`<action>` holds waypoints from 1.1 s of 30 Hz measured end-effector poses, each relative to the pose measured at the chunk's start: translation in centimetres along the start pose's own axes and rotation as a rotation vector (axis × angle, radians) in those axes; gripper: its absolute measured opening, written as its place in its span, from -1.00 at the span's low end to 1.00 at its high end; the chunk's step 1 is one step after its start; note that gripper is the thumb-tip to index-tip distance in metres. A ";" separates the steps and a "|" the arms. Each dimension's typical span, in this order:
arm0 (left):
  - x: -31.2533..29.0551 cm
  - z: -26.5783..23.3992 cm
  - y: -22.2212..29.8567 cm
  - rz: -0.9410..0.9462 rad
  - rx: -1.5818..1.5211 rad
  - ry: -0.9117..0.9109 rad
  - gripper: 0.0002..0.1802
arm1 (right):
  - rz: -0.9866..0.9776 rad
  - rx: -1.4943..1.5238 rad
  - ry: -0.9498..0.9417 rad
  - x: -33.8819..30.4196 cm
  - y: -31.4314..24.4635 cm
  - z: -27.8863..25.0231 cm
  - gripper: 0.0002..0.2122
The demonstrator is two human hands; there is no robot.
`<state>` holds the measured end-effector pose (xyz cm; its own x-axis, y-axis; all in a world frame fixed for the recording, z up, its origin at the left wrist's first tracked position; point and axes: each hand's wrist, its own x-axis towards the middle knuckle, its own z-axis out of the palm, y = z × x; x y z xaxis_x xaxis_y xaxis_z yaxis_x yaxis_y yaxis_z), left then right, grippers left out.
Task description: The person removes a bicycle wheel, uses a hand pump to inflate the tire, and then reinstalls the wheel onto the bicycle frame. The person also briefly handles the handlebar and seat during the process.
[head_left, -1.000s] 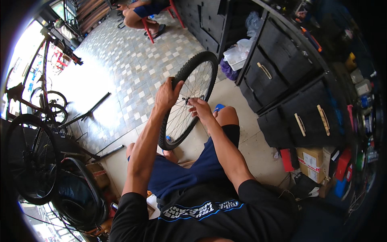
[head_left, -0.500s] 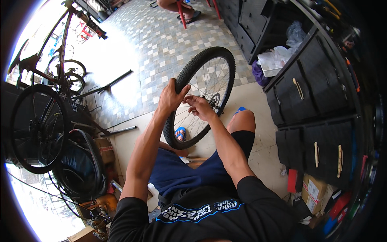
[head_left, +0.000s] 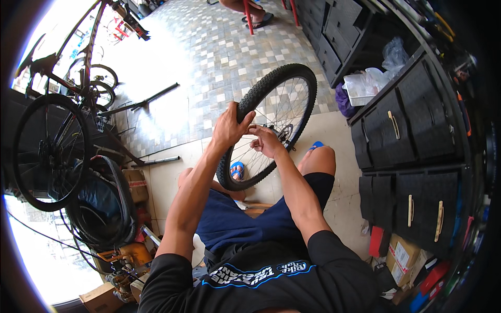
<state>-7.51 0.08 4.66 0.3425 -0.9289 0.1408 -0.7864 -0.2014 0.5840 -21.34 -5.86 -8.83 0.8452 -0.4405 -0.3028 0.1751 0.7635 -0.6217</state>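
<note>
A bicycle wheel [head_left: 259, 89] with a black knobby tyre stands tilted between my knees, its spokes and a brake disc [head_left: 285, 133] showing. My left hand [head_left: 229, 127] is closed round the tyre on its near left side, the thumb lying across toward the rim. Just right of that thumb is my right hand [head_left: 266, 142], its fingers curled and pinched at the inner side of the rim, in front of the spokes. Whatever those fingertips hold is too small and hidden to name.
A bicycle [head_left: 86, 78] stands at the left, with loose tyres [head_left: 127, 208] below it. Black drawers [head_left: 412, 120] line the right side, near a white basket [head_left: 360, 98]. Another person's foot [head_left: 259, 21] shows at the far side, beside red stool legs.
The whole view has shifted slightly, so the wheel appears a little farther right. Both hands keep nearly the same places on the wheel, the right fingers slightly more curled.
</note>
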 end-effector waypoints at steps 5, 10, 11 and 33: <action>0.1 0.0 1.2 -0.038 -0.030 -0.081 -0.38 | 0.031 -0.037 0.042 0.2 0.0 -0.7 -0.74; -0.9 -0.1 0.5 -0.023 -0.012 -0.031 -0.41 | 0.027 0.033 -0.027 -0.2 0.3 0.5 -0.75; -1.0 0.0 0.2 -0.021 -0.030 -0.024 -0.43 | 0.022 0.020 -0.030 -0.2 0.3 0.6 -0.76; -1.1 -0.2 1.7 -0.027 0.008 -0.083 -0.33 | 0.009 -0.005 0.073 0.2 1.3 -1.4 -0.70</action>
<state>-9.16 0.77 5.65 0.3203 -0.9455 0.0585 -0.7814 -0.2288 0.5806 -21.65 -5.64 -10.68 0.8075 -0.4672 -0.3601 0.1652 0.7652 -0.6222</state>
